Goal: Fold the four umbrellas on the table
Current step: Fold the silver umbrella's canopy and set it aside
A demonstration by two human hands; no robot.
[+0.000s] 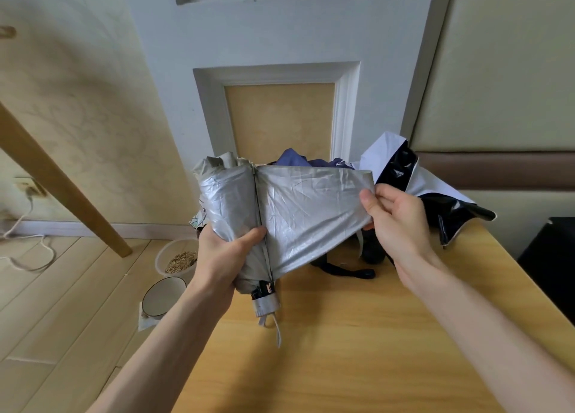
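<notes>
While I am watching through the head camera, the wooden table (357, 366) is filling the lower right of the view. The silver umbrella (305, 213) is hanging in the air above its near-left part, handle end toward me, with one panel of its cloth stretching out flat to the right. Behind it, at the far end of the table by the wall, three more umbrellas are lying in a heap. A white-and-black one (413, 179) is sprawling on the right, a blue one (295, 159) is peeking over the silver cloth, and a black one (371, 252) is showing under it.

The left hand (224, 257) is wrapping round the gathered silver cloth and shaft near the handle, thumb pressing across the front. The right hand (395, 222) is pinching the outer edge of the spread panel between thumb and curled fingers — the cloth is drawing taut between the two hands.

On the floor to the left, a tub (179, 257) and a white bowl (163, 297) are sitting side by side. The umbrella's pale handle (266, 305) is pointing down just below the left hand — its thin wrist loop (277, 328) is dangling under it.
</notes>
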